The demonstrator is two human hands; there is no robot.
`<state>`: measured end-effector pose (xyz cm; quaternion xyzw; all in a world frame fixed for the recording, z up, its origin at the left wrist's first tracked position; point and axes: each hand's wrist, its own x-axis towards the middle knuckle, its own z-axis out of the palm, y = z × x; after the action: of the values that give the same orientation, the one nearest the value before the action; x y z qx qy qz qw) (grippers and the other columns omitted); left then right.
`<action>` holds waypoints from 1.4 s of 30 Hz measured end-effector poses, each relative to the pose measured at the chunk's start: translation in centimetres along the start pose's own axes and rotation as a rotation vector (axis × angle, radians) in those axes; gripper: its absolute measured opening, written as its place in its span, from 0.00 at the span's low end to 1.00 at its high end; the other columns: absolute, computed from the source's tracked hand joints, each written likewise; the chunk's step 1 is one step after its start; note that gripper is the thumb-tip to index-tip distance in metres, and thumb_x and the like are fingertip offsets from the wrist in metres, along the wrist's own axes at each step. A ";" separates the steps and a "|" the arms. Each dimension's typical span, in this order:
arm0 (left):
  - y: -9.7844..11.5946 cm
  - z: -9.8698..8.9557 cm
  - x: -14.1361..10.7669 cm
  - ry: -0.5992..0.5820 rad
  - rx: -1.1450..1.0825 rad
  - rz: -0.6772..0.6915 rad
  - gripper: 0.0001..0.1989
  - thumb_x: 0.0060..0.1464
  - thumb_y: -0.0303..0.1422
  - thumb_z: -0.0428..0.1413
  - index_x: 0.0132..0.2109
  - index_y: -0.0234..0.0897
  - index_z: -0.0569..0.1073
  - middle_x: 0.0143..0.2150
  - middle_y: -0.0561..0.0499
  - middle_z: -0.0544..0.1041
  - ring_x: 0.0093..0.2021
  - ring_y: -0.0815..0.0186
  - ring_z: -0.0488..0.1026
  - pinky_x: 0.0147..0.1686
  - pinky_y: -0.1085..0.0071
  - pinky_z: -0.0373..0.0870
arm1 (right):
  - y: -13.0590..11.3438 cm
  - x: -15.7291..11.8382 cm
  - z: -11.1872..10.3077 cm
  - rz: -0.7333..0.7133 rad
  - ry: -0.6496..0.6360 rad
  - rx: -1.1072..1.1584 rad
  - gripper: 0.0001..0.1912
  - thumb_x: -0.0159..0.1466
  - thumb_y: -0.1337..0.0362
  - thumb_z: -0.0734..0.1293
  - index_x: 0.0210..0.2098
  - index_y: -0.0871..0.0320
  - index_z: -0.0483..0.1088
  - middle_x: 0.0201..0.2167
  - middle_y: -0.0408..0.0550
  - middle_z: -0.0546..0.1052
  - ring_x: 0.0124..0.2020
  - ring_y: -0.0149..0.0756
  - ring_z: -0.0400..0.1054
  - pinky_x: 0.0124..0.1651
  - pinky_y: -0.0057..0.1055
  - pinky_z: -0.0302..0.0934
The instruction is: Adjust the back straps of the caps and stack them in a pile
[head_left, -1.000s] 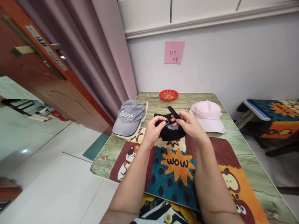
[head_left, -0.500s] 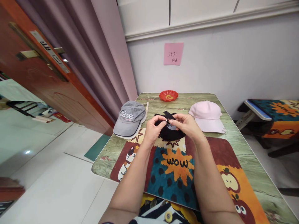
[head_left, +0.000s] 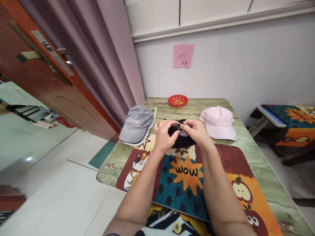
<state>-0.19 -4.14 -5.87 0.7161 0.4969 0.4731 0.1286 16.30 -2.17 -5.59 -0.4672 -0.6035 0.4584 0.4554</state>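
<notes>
A black cap (head_left: 185,141) lies on the mat with its back strap uppermost and a pale label showing inside. A small metal buckle (head_left: 178,126) sits on the strap, between my fingertips. My left hand (head_left: 165,137) reaches over the cap's left side, with thumb and index finger closing at the buckle's left edge. From the other side, my right hand (head_left: 197,131) pinches the strap at the buckle with thumb and index finger. My fingers hide most of the strap.
A grey cap (head_left: 135,126) rests on a pale cap at left, and a pink cap (head_left: 219,123) lies at right. A red scalloped dish (head_left: 177,100) stands at the back of the green table (head_left: 261,157). A patterned mat (head_left: 169,193) covers the front.
My left hand has shifted, its fingers now spread further over the cap. The buckle now shows between my fingertips, and the strap end that stuck up behind them is out of sight.
</notes>
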 end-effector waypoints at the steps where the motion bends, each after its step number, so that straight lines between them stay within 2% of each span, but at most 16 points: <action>1: 0.1 0.0 -0.1 0.016 0.053 0.018 0.11 0.53 0.29 0.64 0.45 0.45 0.78 0.46 0.50 0.81 0.52 0.56 0.74 0.68 0.49 0.47 | 0.0 0.0 0.1 -0.007 -0.008 0.009 0.16 0.60 0.52 0.69 0.26 0.58 0.70 0.21 0.41 0.70 0.23 0.29 0.62 0.28 0.27 0.53; 4: 0.1 -0.1 -0.2 0.047 0.131 0.065 0.10 0.56 0.33 0.63 0.46 0.46 0.78 0.44 0.50 0.82 0.53 0.56 0.74 0.69 0.49 0.40 | -0.2 -0.2 0.1 -0.047 -0.042 0.015 0.15 0.61 0.53 0.69 0.28 0.58 0.71 0.22 0.41 0.71 0.24 0.29 0.63 0.29 0.27 0.55; 9: -0.2 -0.4 -0.4 0.082 0.144 0.083 0.08 0.56 0.35 0.64 0.45 0.47 0.80 0.43 0.51 0.83 0.54 0.55 0.74 0.69 0.49 0.39 | -0.9 -0.6 -0.7 -0.093 -0.099 0.021 0.14 0.62 0.53 0.68 0.31 0.58 0.73 0.24 0.42 0.72 0.25 0.29 0.63 0.29 0.27 0.57; 12: -0.3 -0.7 -0.4 0.123 0.090 0.015 0.07 0.54 0.35 0.66 0.42 0.45 0.80 0.44 0.50 0.83 0.52 0.55 0.74 0.66 0.51 0.48 | -1.4 -0.9 -1.3 -0.095 -0.060 0.030 0.14 0.64 0.53 0.67 0.40 0.57 0.75 0.25 0.41 0.73 0.22 0.28 0.61 0.27 0.27 0.58; 14: -0.4 -0.9 -0.3 0.137 0.021 -0.026 0.07 0.53 0.35 0.66 0.41 0.44 0.81 0.44 0.49 0.83 0.50 0.55 0.75 0.62 0.54 0.57 | -1.7 -1.2 -1.5 -0.099 -0.003 0.041 0.13 0.64 0.56 0.66 0.43 0.56 0.74 0.29 0.43 0.77 0.24 0.29 0.65 0.30 0.28 0.60; 17: -0.6 -1.0 -0.3 0.146 -0.069 -0.046 0.07 0.53 0.36 0.66 0.40 0.43 0.81 0.43 0.49 0.83 0.47 0.57 0.76 0.56 0.58 0.65 | -2.4 -1.7 -1.5 -0.130 0.124 0.037 0.09 0.62 0.61 0.64 0.39 0.56 0.73 0.35 0.47 0.79 0.31 0.33 0.70 0.35 0.29 0.64; 21: -0.6 -1.1 -0.3 0.151 -0.101 -0.036 0.08 0.53 0.36 0.65 0.41 0.43 0.81 0.43 0.49 0.83 0.47 0.58 0.76 0.54 0.60 0.67 | -3.2 -2.3 -1.2 -0.181 0.227 -0.071 0.09 0.62 0.64 0.62 0.36 0.55 0.74 0.30 0.46 0.76 0.29 0.34 0.67 0.32 0.30 0.59; 24: -0.6 -1.0 -0.4 0.155 -0.123 -0.034 0.09 0.54 0.35 0.65 0.43 0.43 0.81 0.43 0.49 0.82 0.47 0.59 0.76 0.53 0.61 0.68 | -3.2 -2.2 -0.8 -0.200 0.180 -0.081 0.10 0.66 0.58 0.63 0.34 0.55 0.73 0.32 0.47 0.78 0.32 0.35 0.68 0.34 0.30 0.59; 26: -0.6 -0.9 -0.5 0.158 -0.132 -0.044 0.09 0.54 0.36 0.65 0.43 0.43 0.81 0.44 0.49 0.82 0.47 0.59 0.76 0.53 0.61 0.68 | -2.8 -1.7 -0.5 -0.189 0.130 -0.066 0.14 0.66 0.53 0.64 0.31 0.56 0.73 0.29 0.46 0.77 0.32 0.35 0.67 0.34 0.29 0.59; 29: -0.8 -0.8 -0.5 0.170 -0.138 -0.059 0.09 0.53 0.36 0.66 0.43 0.43 0.82 0.44 0.49 0.82 0.49 0.58 0.76 0.55 0.61 0.68 | -1.8 -1.0 -0.1 -0.153 0.075 -0.031 0.19 0.66 0.49 0.65 0.27 0.56 0.72 0.24 0.44 0.74 0.28 0.33 0.65 0.33 0.29 0.58; 31: -1.0 -0.6 -0.6 0.178 -0.156 -0.065 0.09 0.52 0.36 0.66 0.42 0.43 0.82 0.45 0.49 0.82 0.49 0.59 0.76 0.56 0.60 0.68 | -1.2 -0.6 0.1 -0.100 0.036 -0.005 0.20 0.65 0.47 0.66 0.27 0.57 0.73 0.22 0.43 0.72 0.24 0.31 0.61 0.29 0.28 0.54; 35: -1.3 -0.3 -0.6 0.175 -0.236 -0.084 0.10 0.52 0.35 0.66 0.43 0.43 0.82 0.46 0.48 0.81 0.50 0.59 0.76 0.56 0.61 0.69 | -0.6 -0.4 0.3 0.030 -0.042 0.071 0.19 0.63 0.48 0.67 0.28 0.57 0.73 0.19 0.40 0.70 0.18 0.26 0.51 0.22 0.28 0.43; 42: -1.7 0.1 -0.7 0.131 -0.372 -0.140 0.11 0.53 0.36 0.66 0.44 0.40 0.82 0.47 0.46 0.81 0.50 0.59 0.77 0.57 0.60 0.69 | -1.1 -0.4 0.4 0.067 -0.118 0.142 0.17 0.61 0.51 0.67 0.25 0.57 0.70 0.19 0.40 0.70 0.17 0.25 0.55 0.21 0.26 0.48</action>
<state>-1.17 -3.91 -7.39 0.6114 0.4569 0.5922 0.2583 15.79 -2.76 -4.67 -0.4259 -0.5794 0.5415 0.4356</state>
